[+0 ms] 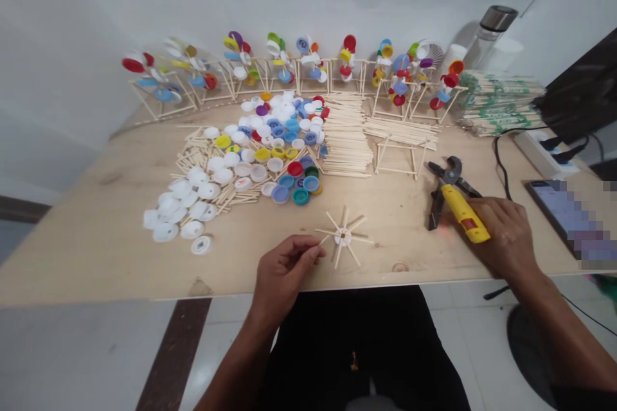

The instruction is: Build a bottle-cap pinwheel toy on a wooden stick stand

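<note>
My left hand [284,266] pinches the tip of one wooden spoke of a small stick star [343,236], a white cap with several sticks radiating from it, lying near the table's front edge. My right hand [501,231] grips a yellow-handled tool [465,213] that rests on the table; its tip points toward black pliers [446,189] beside it. A cable trails from under that hand off the table edge.
A heap of white and coloured bottle caps [260,154] and loose sticks [344,135] covers the table middle. Stick-and-cap windmill models [289,67] line the back. A stick frame [398,154], a chopstick bundle [499,103], a bottle [489,32], a power strip [540,148] and a phone [563,209] lie right.
</note>
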### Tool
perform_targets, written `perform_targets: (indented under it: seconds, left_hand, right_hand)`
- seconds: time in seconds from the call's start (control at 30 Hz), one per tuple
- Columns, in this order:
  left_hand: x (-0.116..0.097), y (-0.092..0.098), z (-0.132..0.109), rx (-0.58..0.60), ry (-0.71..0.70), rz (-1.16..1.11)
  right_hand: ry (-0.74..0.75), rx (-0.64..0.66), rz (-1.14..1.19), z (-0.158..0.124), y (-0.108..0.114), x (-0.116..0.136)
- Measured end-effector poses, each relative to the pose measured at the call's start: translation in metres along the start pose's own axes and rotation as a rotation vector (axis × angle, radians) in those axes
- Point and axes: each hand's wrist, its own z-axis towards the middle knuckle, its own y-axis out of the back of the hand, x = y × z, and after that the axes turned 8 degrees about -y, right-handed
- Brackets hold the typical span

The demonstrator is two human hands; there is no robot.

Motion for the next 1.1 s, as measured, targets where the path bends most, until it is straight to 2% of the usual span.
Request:
perform_targets:
  seconds: [0.13, 0.27, 0.4, 0.6, 0.67, 0.87, 1.1]
  left_hand:
    - [0.003, 0.001, 0.000, 0.001, 0.004, -0.015]
    - [0.000, 0.000, -0.002, -0.008, 0.004, 0.046]
    - [0.002, 0.000, -0.003, 0.007, -0.097, 0.194]
    - [0.010, -0.002, -0.003, 0.018, -0.251, 0.318]
    - [0.011, -0.004, -0.004, 0.031, -0.291, 0.366]
    - [0.009, -0.007, -0.003, 0.079, -0.457, 0.592]
    - [0.012, -0.011, -0.002, 0.063, -0.645, 0.715]
  right_hand:
    - [0.057, 0.044, -0.014, 0.002, -0.002, -0.006]
    - [0.047, 0.150, 0.027, -0.002, 0.002, -0.011]
    - [0.054, 0.231, 0.049, -0.009, 0.005, -0.020]
    - [0.040, 0.261, 0.108, -0.020, 0.009, -0.026]
    - [0.021, 0.242, 0.127, -0.021, 0.013, -0.021]
    - [-0.077, 0.055, 0.118, -0.017, 0.025, 0.013]
    - [-0.064, 0.029, 0.277, -0.010, 0.026, 0.049]
